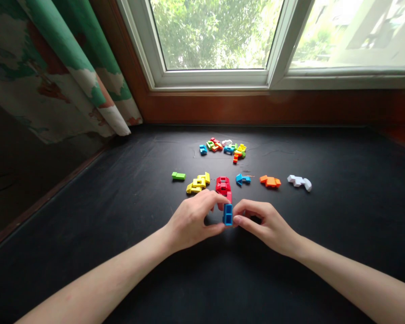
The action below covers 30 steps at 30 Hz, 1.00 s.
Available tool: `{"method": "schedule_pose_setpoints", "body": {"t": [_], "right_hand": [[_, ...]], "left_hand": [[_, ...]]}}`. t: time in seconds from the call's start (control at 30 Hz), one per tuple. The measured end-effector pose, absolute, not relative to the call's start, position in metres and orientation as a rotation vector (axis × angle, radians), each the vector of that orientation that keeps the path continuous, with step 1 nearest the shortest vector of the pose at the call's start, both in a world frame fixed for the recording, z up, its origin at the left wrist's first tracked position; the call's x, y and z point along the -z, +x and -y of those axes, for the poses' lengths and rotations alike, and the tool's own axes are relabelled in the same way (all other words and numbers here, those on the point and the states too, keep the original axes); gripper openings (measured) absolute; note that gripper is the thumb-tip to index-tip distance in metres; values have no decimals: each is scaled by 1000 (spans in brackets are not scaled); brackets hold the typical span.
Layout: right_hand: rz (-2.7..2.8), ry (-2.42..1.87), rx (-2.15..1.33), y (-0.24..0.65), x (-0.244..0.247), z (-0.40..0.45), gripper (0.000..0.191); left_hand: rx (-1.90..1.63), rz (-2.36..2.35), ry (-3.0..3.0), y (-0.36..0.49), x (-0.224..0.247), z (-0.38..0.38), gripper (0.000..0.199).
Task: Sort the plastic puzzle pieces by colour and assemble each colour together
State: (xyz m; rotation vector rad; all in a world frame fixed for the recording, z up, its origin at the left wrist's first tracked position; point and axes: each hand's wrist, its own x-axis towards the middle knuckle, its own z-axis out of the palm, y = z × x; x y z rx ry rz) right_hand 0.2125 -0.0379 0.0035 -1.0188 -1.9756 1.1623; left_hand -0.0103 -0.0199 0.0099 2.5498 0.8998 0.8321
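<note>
My left hand (197, 218) grips a small blue block (227, 214) between thumb and forefinger; the block has two square hollows facing me. Close at its right side is my right hand (265, 225), its thumb and forefinger pinched together; anything between those fingertips is too small to make out. Red pieces (223, 185) lie just beyond the blue block. Yellow pieces (199, 182) sit past my left knuckles, with a green piece (178, 176) farther left. To the right of the red ones are a blue piece (243, 179), orange pieces (270, 181) and white pieces (299, 182).
A mixed pile of coloured pieces (228, 147) lies farther back on the black table (202, 279). Behind the table is a window with a white frame (209, 80). A patterned curtain (87, 76) hangs over the back left.
</note>
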Motion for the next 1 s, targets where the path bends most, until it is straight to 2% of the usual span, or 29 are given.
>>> {"method": "schedule_pose_setpoints", "body": {"t": [0.17,0.53,0.87,1.0], "right_hand": [[1984,-1010,-1133,213,-4,37,21],[2140,-945,-1030,211,-6,36,28],[2116,-925,-1149,212,-6,35,31],[2077,-950,-1184,211,-7,36,25]], "left_hand": [[-823,-920,2541,-11,-9,19,35],[-955,-703,2436,-11,-8,19,23],[-1002,-689,2425,-10,-2,20,23],[-989,-741,2428,-10,-1,21,25]]}}
